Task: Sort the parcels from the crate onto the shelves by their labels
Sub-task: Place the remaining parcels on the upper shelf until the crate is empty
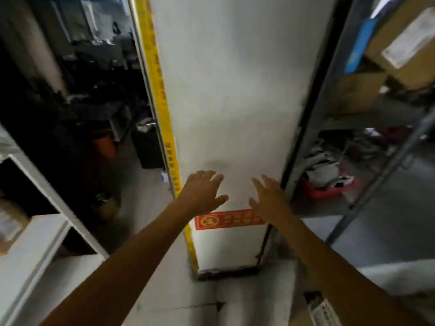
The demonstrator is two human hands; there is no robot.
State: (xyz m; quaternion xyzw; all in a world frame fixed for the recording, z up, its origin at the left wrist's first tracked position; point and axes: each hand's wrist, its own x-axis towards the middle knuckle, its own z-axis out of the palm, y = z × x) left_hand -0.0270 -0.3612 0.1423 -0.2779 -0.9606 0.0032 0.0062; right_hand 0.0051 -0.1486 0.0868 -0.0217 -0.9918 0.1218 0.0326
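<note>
Both my arms reach forward in front of a white pillar (235,102). My left hand (202,192) and my right hand (268,196) are spread with straight fingers and hold nothing. Brown cardboard parcels (404,43) with white labels sit on the grey metal shelf (367,118) at the upper right. Another labelled parcel (322,311) shows at the bottom right edge. A red crate (327,189) with white items lies low on the right shelf. The whole frame is blurred.
A white shelf unit (47,208) stands at the left. The pillar carries a yellow strip (162,107) on its left corner and a red sign (228,220). Dark clutter fills the aisle at the back left. Grey floor (211,302) lies below.
</note>
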